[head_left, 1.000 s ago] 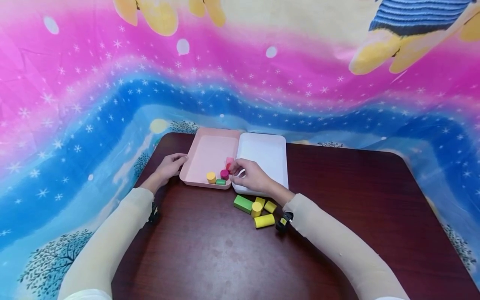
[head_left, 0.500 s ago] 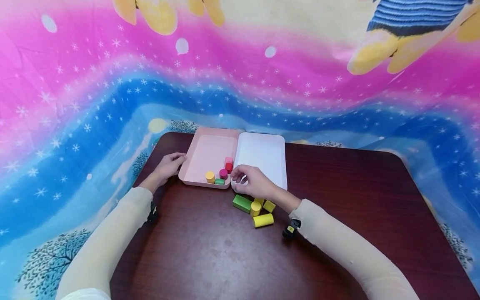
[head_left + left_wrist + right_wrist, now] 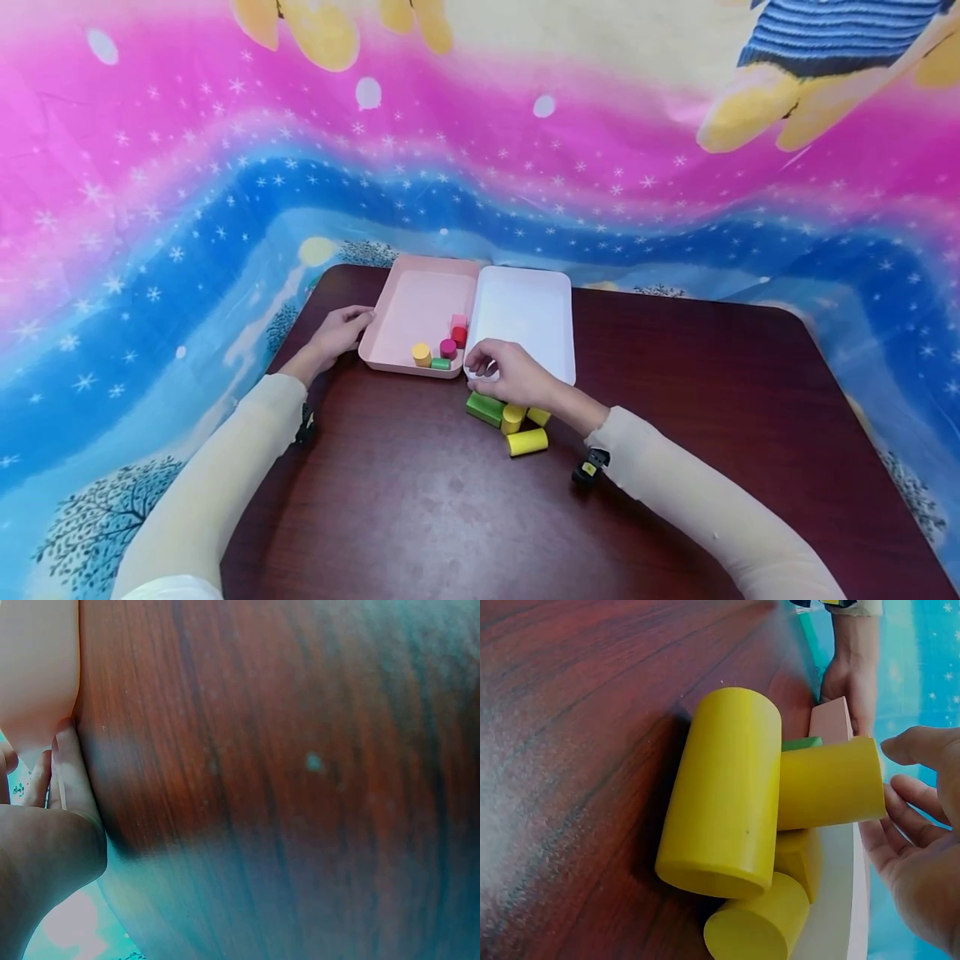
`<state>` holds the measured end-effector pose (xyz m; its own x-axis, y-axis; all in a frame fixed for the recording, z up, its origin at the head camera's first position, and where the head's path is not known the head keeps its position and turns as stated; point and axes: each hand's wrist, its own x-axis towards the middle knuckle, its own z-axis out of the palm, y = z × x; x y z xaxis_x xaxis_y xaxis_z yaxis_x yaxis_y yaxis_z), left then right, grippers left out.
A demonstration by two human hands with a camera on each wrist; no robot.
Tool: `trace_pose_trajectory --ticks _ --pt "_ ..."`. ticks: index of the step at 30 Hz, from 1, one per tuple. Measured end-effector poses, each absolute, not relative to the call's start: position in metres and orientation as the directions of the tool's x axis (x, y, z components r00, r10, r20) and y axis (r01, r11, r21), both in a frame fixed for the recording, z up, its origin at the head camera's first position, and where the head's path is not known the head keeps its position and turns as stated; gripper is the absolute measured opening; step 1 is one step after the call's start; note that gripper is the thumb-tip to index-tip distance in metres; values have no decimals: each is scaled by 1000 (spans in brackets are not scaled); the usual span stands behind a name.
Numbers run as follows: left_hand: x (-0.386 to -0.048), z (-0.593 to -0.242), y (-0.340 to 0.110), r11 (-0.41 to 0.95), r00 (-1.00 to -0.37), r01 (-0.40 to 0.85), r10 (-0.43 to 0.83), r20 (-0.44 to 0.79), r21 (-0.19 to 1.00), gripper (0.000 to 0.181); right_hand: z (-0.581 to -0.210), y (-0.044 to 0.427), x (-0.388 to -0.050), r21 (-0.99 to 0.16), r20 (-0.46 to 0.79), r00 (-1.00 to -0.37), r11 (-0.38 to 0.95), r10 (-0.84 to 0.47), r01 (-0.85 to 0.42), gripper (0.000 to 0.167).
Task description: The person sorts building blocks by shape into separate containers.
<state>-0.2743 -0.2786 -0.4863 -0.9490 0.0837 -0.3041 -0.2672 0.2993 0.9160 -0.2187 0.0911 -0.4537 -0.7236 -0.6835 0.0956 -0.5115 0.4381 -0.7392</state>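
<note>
Pink tray (image 3: 420, 300): corner uncovered, right hand (image 3: 517, 375) backed off

Far left: left hand (image 3: 333, 333), same spot as a second ago, fingers near straight, touching the tray's outer wall; no curl round the rim made out.

Inside the pink tray, near-right corner: yellow cylinder (image 3: 422, 356) upright, green cylinder (image 3: 441, 364) on its side, magenta cylinder (image 3: 447, 348), red block (image 3: 459, 337) just in front of pink block (image 3: 459, 321). Red partly covered by fingers a second ago, now in full view. Judged a release finished, right hand free.

Next, white tray (image 3: 525, 300), rim beside rim with the pink. Over its near edge, right hand: drawn back toward the body, fingers loosely bent, modest gap to the thumb, nothing seen between. Now masking part of the loose pile; yellow angular block (image 3: 799, 859) clear only from the right wrist.

On the table (image 3: 420, 517), outside both trays: green block (image 3: 484, 408), upright yellow cylinder (image 3: 513, 419), lying yellow cylinder (image 3: 528, 442), shorter yellow cylinder (image 3: 539, 417).

Materials: trays smooth, round-cornered, low-walled, plastic by the look. Pieces evenly coloured, crisp-edged, probably painted wood. Table red-brown, streaky grain, glare patch. Backdrop (image 3: 450, 125) lightly creased, snowflake-printed.
</note>
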Motion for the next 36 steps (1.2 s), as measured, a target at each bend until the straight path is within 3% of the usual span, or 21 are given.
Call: trace_pose_trajectory --ticks 8,36 --pt "-276 -493 -280 324 -960 -235 71 -271 916 58 -455 93 -209 -717 86 -704 447 -705 -535 32" --pt "-277 -494 -281 299 -956 -247 82 -283 922 57 -461 97 -180 -599 129 -727 531 -674 -599 32"
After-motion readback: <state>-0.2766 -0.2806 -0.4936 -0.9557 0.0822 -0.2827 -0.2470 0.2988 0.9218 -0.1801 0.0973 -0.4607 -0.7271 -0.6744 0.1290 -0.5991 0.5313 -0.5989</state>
